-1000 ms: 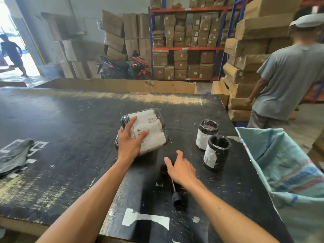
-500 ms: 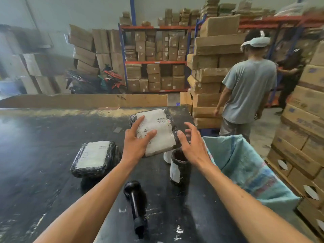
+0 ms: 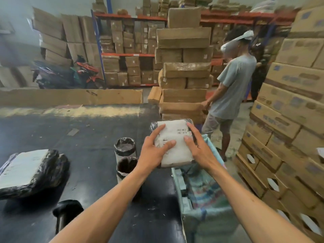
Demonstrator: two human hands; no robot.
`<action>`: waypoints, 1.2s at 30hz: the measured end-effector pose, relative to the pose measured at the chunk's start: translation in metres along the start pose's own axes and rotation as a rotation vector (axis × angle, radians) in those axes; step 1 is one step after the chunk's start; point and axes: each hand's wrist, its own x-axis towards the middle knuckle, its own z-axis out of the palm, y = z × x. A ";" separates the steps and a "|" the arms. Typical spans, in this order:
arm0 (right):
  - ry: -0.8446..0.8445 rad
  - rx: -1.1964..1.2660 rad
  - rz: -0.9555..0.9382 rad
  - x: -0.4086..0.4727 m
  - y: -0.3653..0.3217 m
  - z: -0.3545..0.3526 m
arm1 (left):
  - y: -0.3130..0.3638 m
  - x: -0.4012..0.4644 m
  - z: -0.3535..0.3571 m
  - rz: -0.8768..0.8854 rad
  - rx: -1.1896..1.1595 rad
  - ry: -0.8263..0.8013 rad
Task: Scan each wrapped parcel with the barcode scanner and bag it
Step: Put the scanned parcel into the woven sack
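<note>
A wrapped parcel [image 3: 175, 137] in black plastic with a white label is held up in the air over the open woven bag [image 3: 201, 195] at the table's right edge. My left hand [image 3: 154, 151] grips its left side and my right hand [image 3: 196, 148] grips its right side, thumbs on the label. The black barcode scanner [image 3: 67, 213] lies on the black table [image 3: 87, 137] near the front, partly behind my left forearm. A second wrapped parcel [image 3: 29, 171] lies on the table at the left.
Two small cylindrical parcels [image 3: 125, 146] in black wrap stand on the table left of my hands. A person in a grey shirt [image 3: 233, 88] stands beyond the bag beside stacked cartons [image 3: 184, 67]. More cartons [image 3: 289, 120] are piled at the right.
The parcel was lifted off the table and carried right to above the bag. My right hand left the scanner and took hold of the parcel's right side.
</note>
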 end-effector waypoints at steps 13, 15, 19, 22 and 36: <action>0.078 0.016 0.277 -0.007 0.148 -0.069 | -0.086 -0.002 0.070 -0.229 0.376 -0.104; 0.031 -0.033 0.344 -0.007 0.168 -0.074 | -0.110 -0.001 0.070 -0.219 0.624 -0.152; -0.018 -0.071 0.446 -0.007 0.202 -0.074 | -0.154 -0.002 0.073 -0.180 1.084 -0.311; -0.113 -0.058 0.570 -0.007 0.228 -0.068 | -0.171 -0.001 0.074 -0.118 1.177 -0.289; -0.358 -0.051 0.890 0.009 0.308 0.032 | -0.173 -0.003 0.075 -0.124 1.246 -0.276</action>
